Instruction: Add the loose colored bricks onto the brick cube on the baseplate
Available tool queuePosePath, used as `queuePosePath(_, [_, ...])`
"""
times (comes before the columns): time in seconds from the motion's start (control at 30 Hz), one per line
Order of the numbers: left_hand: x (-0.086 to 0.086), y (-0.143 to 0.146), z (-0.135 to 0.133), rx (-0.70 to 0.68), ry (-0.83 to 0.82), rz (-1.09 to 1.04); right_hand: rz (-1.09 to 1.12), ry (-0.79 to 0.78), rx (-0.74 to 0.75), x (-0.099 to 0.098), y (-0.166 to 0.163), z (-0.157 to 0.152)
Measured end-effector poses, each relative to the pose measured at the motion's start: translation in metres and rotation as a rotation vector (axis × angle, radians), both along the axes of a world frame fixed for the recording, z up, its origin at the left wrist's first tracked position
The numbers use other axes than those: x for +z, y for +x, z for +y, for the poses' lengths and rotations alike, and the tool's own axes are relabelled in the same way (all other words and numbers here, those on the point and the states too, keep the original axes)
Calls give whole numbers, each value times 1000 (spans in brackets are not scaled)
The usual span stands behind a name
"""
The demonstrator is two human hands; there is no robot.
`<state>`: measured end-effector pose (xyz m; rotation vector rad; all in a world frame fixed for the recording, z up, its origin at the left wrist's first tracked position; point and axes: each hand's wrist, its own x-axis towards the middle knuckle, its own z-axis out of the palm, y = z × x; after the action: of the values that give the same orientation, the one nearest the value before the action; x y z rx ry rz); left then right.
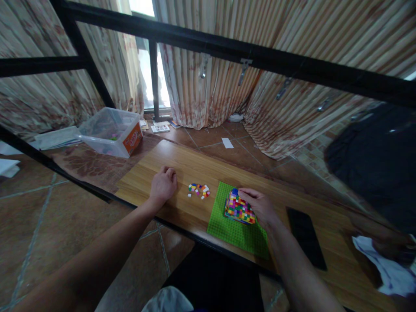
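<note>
A multicoloured structure of small toy bricks stands on the green baseplate. My right hand comes at it from the right, its fingers closed on the upper far edge, near a blue part. Whether a loose brick is between those fingertips is hidden. On the wooden table, my left hand rests with its fingers curled in; the inside of the hand does not show. Between this hand and the baseplate lies a scatter of small loose bricks in white, orange, red and other colours.
A black phone-like slab lies right of the baseplate on the wooden table. Crumpled white paper sits at the far right. A clear plastic box stands beyond the table's left end. Black metal bars cross in front.
</note>
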<state>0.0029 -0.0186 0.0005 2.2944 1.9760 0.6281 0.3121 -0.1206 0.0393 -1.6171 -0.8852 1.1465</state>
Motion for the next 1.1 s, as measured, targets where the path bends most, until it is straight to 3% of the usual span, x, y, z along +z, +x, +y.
queuePosePath(0.6, [-1, 0, 0, 2, -23, -30, 122, -31, -37, 1, -4, -2])
queuePosePath(0.93, [-1, 0, -1, -2, -19, -50, -410, 131, 19, -2, -6, -4])
queuePosePath(1.1, [-1, 1, -1, -6, -16, -37, -515, 179, 65, 1, -9, -4])
